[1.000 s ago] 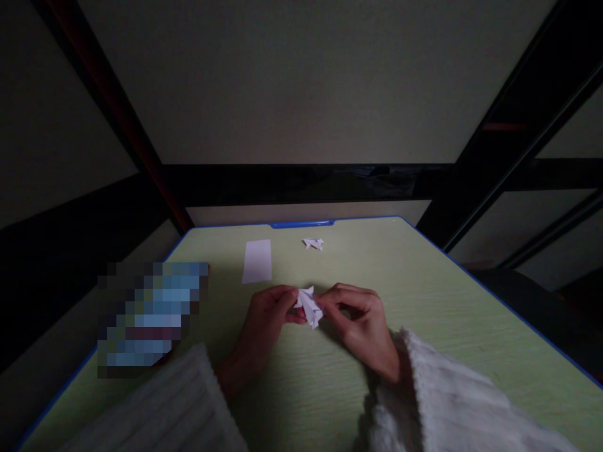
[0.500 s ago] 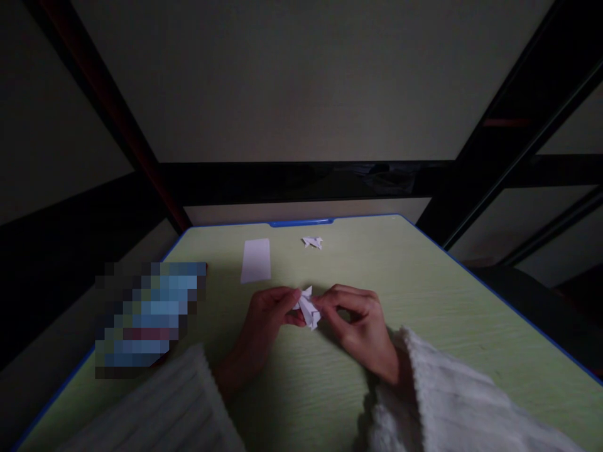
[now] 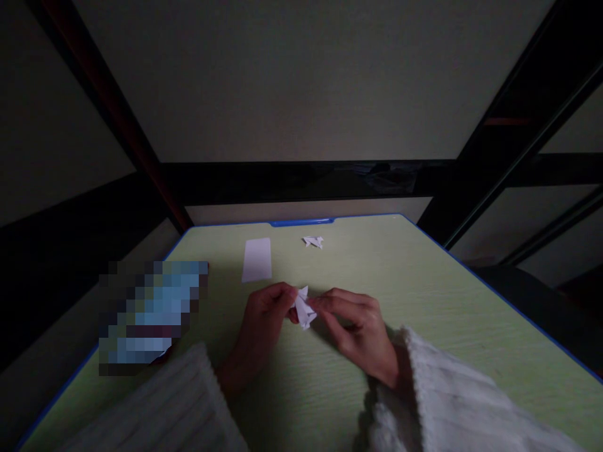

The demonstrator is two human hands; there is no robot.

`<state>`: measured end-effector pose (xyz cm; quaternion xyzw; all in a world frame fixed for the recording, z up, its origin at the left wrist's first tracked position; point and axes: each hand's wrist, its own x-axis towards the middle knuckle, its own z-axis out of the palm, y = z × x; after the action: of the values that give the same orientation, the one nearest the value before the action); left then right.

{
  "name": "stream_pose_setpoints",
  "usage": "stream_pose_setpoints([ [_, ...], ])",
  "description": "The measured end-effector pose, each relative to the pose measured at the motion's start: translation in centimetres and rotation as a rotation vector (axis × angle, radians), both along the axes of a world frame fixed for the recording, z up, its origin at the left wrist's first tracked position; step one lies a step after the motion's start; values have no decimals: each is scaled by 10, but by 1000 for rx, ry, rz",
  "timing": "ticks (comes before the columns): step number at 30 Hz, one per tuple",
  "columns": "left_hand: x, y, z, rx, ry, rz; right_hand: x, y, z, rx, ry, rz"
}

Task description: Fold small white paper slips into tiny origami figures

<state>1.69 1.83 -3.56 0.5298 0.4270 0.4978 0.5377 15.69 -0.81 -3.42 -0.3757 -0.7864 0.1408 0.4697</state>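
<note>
A small folded white paper figure (image 3: 304, 311), with pointed corners, is held just above the table in front of me. My left hand (image 3: 266, 320) is closed, pinching its left side between thumb and fingers. From the right, my right hand (image 3: 355, 326) touches the figure's edge with its fingertips; the thumb is lower and a little apart from the index finger. A second folded paper figure (image 3: 313, 242) lies farther back on the table. Left of it rests a flat white paper sheet (image 3: 257, 259).
The pale green table (image 3: 424, 301) has a blue rim and a blue handle (image 3: 301, 222) at its far edge. On the left lies a device-like object (image 3: 160, 314), blurred by pixels. A wall panel (image 3: 306, 81) stands behind the table.
The paper figure and my left hand have shifted slightly left. My right thumb has come away from the paper a little, while the index fingertip stays at its edge.
</note>
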Motion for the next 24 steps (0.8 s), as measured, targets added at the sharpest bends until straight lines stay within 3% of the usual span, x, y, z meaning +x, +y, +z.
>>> stream_pose_setpoints([
  [8,-1,2,-5,-24,50,19,5,2,0,347,-421,-29],
  [12,1,1,-3,-88,31,15,5,3,2,431,-494,-71],
  [17,1,-1,2,-58,119,-7,7,3,1,459,-514,-49],
  [21,-2,0,0,-7,167,-15,6,2,1,331,-409,6],
  [24,-4,1,1,4,160,35,1,2,3,-73,-68,25],
])
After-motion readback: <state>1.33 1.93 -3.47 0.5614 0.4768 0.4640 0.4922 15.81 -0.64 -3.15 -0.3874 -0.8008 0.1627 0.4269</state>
